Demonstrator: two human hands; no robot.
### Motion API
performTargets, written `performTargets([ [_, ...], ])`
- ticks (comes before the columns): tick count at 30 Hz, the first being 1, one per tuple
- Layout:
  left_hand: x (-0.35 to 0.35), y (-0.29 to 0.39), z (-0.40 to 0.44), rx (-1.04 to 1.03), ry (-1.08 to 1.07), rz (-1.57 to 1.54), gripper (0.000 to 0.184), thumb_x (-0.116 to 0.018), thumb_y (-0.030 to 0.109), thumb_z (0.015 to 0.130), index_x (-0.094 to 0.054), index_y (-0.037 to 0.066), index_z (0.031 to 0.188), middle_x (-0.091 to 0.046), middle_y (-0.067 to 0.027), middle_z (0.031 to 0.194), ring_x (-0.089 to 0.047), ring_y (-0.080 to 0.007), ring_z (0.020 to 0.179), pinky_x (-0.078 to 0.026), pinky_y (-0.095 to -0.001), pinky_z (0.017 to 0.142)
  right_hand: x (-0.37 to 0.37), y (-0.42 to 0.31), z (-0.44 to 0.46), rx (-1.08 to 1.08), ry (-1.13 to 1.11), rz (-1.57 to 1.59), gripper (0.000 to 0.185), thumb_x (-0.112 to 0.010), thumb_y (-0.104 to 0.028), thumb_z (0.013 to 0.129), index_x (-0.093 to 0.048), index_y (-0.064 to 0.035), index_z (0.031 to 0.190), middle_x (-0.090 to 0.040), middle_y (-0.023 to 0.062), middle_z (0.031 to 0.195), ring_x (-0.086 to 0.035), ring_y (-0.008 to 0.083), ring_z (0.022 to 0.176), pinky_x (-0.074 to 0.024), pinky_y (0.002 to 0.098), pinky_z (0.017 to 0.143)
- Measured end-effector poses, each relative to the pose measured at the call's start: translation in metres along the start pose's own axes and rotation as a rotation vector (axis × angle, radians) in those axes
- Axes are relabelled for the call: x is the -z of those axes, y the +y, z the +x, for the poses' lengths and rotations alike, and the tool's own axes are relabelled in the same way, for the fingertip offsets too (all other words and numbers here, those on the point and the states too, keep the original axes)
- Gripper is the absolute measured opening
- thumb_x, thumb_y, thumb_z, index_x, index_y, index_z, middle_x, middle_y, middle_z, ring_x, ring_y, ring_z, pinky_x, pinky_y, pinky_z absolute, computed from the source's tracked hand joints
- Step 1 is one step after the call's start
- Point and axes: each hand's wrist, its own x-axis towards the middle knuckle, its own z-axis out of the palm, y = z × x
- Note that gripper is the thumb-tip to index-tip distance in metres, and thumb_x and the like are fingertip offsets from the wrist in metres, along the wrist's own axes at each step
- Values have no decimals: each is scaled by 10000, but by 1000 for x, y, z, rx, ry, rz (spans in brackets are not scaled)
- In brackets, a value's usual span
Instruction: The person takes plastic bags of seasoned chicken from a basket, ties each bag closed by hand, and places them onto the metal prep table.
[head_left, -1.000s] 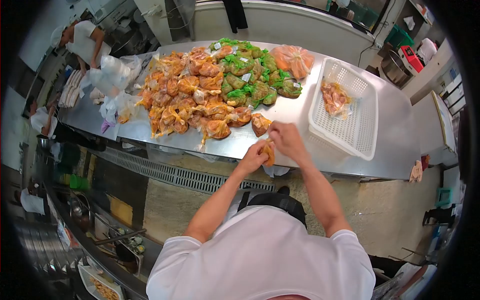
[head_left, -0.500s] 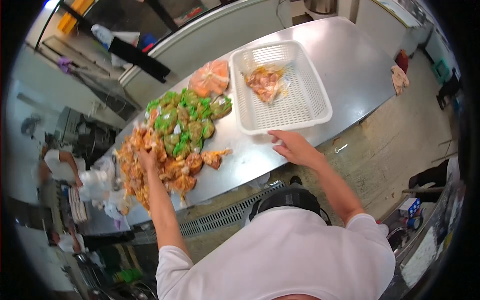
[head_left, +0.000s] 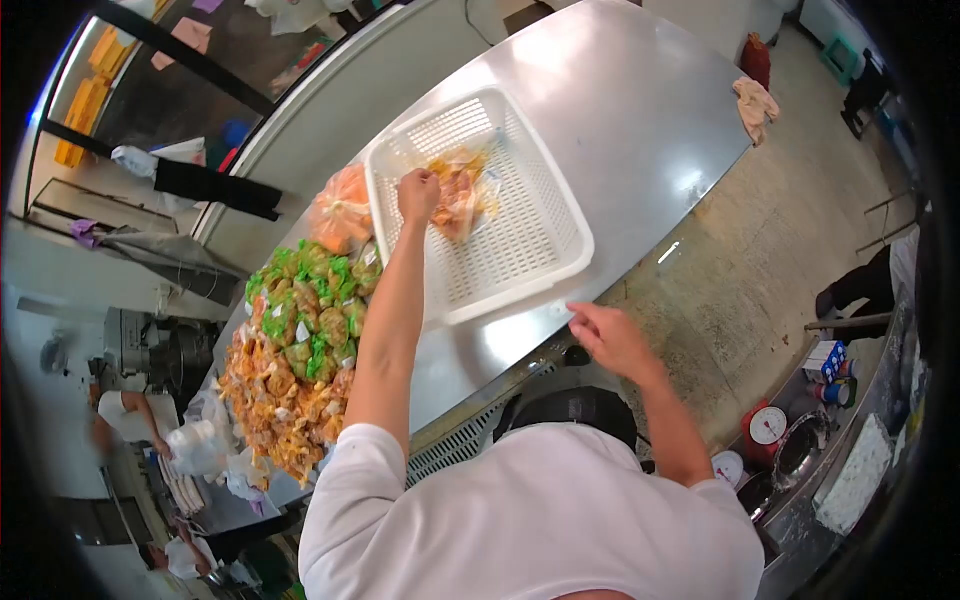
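Observation:
My left hand (head_left: 418,195) reaches over the left side of a white perforated plastic basket (head_left: 545,240), its fingers closed at the edge of a clear bag of orange-marinated meat (head_left: 462,195). Whether one or two bags lie there cannot be made out. My right hand (head_left: 608,338) hovers off the table's front edge, near the basket's front corner, holding nothing, with fingers apart. Left of the basket are a heap of marinated meat bags (head_left: 285,400), several bags with green tied tops (head_left: 320,310) and an orange bag (head_left: 342,208).
The steel table (head_left: 640,90) carries the basket and bags. A pink cloth (head_left: 755,105) hangs at its right corner. Another person (head_left: 130,415) stands at the far left. Scales (head_left: 768,425) sit at lower right, and a floor drain grate (head_left: 455,445) runs below the table.
My left hand has moved from the meat heap to the basket. My right hand has come away from the basket's front rim. The whole view has shifted, with the basket now further left.

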Motion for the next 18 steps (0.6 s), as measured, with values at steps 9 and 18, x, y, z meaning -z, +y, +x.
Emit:
performTargets([
  [9, -56, 26, 25, -76, 103, 266, 233, -574, 248, 851, -657, 76, 985, -691, -187, 906, -660, -368, 898, -504, -451, 783, 26, 59, -83, -364, 267, 93, 305, -595, -104, 896, -595, 41, 1164, -680, 140, 852, -628, 174, 690, -499, 307, 655],
  [18, 63, 44, -25, -344, 156, -534, 208, -478, 188, 987, -525, 10, 890, -588, -110, 784, -615, -222, 764, -506, -379, 653, 8, -18, 16, -117, 55, 351, 268, -580, -123, 929, -617, 21, 1153, -697, 96, 899, -638, 147, 751, -517, 283, 727],
])
